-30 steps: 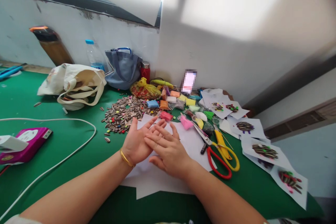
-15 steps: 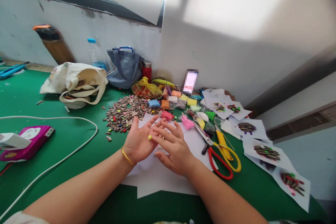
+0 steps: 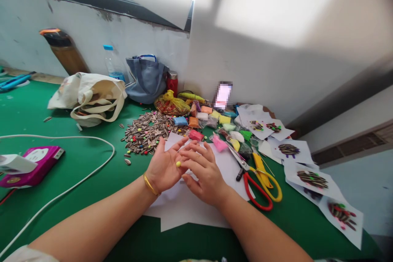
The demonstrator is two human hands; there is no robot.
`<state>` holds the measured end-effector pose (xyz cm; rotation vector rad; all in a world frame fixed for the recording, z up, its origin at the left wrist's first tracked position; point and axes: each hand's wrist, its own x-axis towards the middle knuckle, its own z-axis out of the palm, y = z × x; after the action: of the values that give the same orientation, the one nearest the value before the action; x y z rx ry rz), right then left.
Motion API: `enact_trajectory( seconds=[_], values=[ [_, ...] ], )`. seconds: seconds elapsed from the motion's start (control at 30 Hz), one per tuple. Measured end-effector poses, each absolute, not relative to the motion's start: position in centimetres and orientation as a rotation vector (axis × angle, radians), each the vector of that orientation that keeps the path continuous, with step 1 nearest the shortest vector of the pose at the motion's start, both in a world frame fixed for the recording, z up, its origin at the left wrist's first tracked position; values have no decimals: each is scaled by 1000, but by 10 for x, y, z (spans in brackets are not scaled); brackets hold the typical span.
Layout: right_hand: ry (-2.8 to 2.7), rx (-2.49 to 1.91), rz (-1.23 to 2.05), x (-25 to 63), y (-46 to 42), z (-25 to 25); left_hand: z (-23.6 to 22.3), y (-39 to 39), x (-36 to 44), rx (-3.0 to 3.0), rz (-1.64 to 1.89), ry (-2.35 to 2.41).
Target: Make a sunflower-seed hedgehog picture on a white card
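Note:
My left hand is palm up over white paper, its fingers stretched out and a gold bangle at the wrist. On its palm rests a small yellow clay ball. Palm down and slightly to the right, my right hand is open, its fingers loosely extended over the left fingers and beside the ball. Just behind the hands lie a pile of sunflower seeds with coloured beads among them, and a red clay packet.
Red-and-yellow-handled scissors and a yellow cutter lie to the right, near a pink clay lump. Seed pictures line the right edge. A white cable crosses the left side. Bags and bottles stand behind.
The right hand has slid slightly right and lifted off the left palm, uncovering the yellow ball. The ball has shifted slightly toward the right fingers.

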<state>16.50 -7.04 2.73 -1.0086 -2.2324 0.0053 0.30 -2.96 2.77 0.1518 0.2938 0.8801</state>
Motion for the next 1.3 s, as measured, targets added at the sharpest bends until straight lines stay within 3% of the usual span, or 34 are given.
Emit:
enact_trajectory(
  seconds=[1.3],
  values=[
    [-2420,-807,-15,163,-75,28,28,-27,6,108,974,380]
  ],
)
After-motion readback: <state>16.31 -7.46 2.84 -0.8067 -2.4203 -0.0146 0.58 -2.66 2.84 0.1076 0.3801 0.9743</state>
